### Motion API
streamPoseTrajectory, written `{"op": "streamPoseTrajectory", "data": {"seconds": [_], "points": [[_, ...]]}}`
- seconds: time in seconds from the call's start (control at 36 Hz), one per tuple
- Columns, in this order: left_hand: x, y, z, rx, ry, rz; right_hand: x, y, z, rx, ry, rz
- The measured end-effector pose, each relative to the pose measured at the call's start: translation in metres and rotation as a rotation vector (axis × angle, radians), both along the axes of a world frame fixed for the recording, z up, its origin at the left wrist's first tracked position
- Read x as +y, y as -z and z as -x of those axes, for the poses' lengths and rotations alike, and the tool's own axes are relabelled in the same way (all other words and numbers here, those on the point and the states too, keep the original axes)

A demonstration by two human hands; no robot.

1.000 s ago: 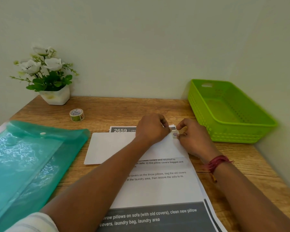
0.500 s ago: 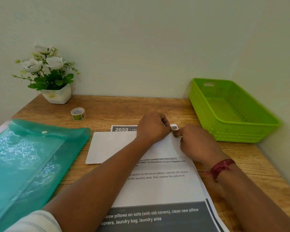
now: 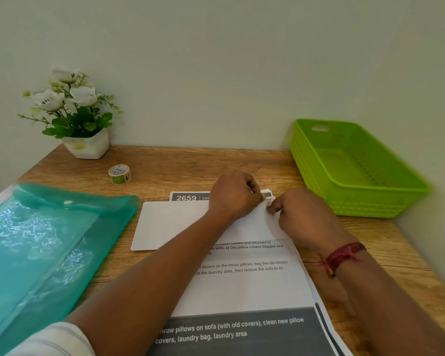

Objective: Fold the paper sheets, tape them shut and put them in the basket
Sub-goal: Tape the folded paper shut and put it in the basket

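Observation:
A folded white paper sheet lies across a stack of printed sheets in the middle of the wooden desk. My left hand and my right hand meet at the folded sheet's far right corner, fingers curled, pinching a small piece of tape there. The fingertips hide most of the tape. A small roll of patterned tape stands to the far left. The green plastic basket sits at the right against the wall, with nothing in it.
A teal plastic document folder covers the desk's left side. A white pot of artificial flowers stands in the back left corner. Walls close off the desk at the back and the right.
My right hand drew in close to the left one at the paper's corner, its fingers curling down onto the tape. The left hand stayed in place.

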State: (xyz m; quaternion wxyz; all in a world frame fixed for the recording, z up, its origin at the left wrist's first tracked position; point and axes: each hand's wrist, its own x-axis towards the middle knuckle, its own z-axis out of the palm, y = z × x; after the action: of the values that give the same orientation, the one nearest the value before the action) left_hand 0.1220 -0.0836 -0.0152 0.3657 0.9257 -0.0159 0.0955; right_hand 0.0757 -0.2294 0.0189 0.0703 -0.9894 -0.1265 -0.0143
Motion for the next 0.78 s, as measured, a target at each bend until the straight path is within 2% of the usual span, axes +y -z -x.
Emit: {"op": "streamPoseTrajectory", "data": {"seconds": [0.25,0.78], "points": [[-0.0005,0.0007,-0.0004,-0.008,0.024,-0.006,-0.0021,0.0023,-0.0052,-0.034,0.069,0.032],[-0.0024,0.0010,0.0002,-0.013,0.026,-0.007,0.0012,0.0036,-0.0060,-0.056,-0.036,0.120]]}}
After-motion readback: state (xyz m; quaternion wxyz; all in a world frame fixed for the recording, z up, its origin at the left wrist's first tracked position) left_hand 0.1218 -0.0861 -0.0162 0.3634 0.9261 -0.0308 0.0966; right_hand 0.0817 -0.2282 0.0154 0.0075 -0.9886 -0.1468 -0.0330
